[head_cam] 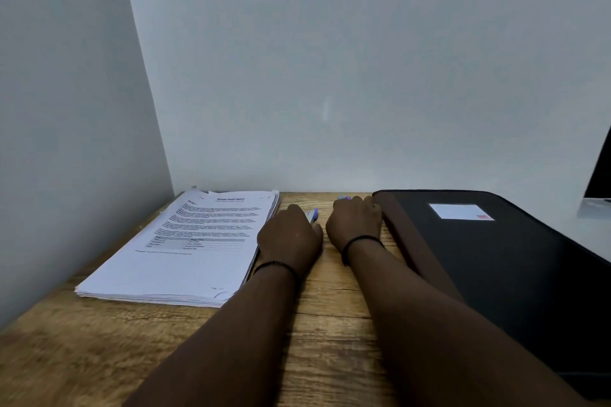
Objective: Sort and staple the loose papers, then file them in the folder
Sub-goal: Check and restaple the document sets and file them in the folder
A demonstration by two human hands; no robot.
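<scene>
Head view: wooden desk [330,324] pushed into a wall corner, both forearms reaching in from 6 o'clock toward the middle

Papers [195,241] – a thick stack lying flat at 9 o'clock of the hands, top sheet printed with text and a small table, edges a bit uneven at the far end

Folder [496,274] – black, closed, flat at 3 o'clock, white label on its cover, near left corner rounded

Left hand [289,238] palm down on the desk just beside the stack's right edge, fingers curled over something small – a purple and white bit [313,215] sticks out at its 1 o'clock. Cannot tell what it is, or whether the hand really grips it or only covers it

Right hand [355,221] palm down between the left hand and the folder, knuckles up, fingers bent, touching or nearly touching the folder's left edge. Another purple bit [344,197] shows at its 11 o'clock, by the fingertips; grip cannot be told either

Thin dark band on each wrist

Far right at 3 o'clock – a dark slanted edge [600,172] above a pale surface, too cropped to tell
</scene>
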